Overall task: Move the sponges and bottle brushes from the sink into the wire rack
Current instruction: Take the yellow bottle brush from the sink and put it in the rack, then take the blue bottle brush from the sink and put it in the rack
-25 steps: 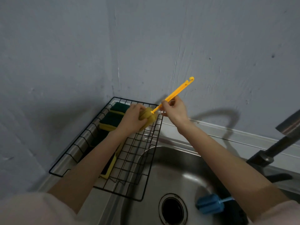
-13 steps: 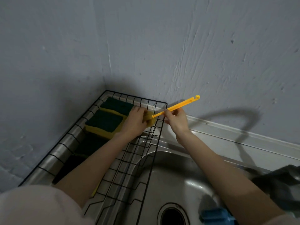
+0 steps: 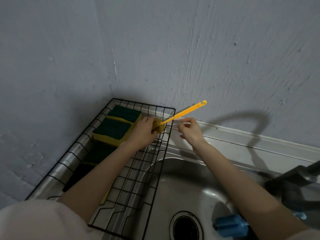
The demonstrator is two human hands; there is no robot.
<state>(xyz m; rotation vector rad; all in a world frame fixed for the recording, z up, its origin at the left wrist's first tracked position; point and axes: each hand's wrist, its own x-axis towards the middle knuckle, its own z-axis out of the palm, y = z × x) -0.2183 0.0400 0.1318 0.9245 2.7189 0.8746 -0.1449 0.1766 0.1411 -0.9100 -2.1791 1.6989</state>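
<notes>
My left hand (image 3: pixel 144 131) grips the sponge head of a yellow bottle brush (image 3: pixel 183 112) at the far right corner of the black wire rack (image 3: pixel 161 168). The brush's thin handle slants up and to the right over the rack's rim. My right hand (image 3: pixel 190 129) hovers just right of the handle, fingers apart, holding nothing. Two green-and-yellow sponges (image 3: pixel 112 129) lie at the rack's far end, and darker ones lie further down, partly hidden under my left arm. A blue bottle brush (image 3: pixel 228 224) lies in the steel sink (image 3: pixel 190 181) beside the drain.
The rack sits in the corner between two grey walls, overhanging the sink's left side. The drain hole (image 3: pixel 186 226) is at the bottom centre. A dark tap (image 3: pixel 294 181) juts in from the right, above the blue brush.
My right hand has let go of the yellow handle and opened just beside it. My left hand still grips the brush head at the rack's corner. The view has tilted down slightly.
</notes>
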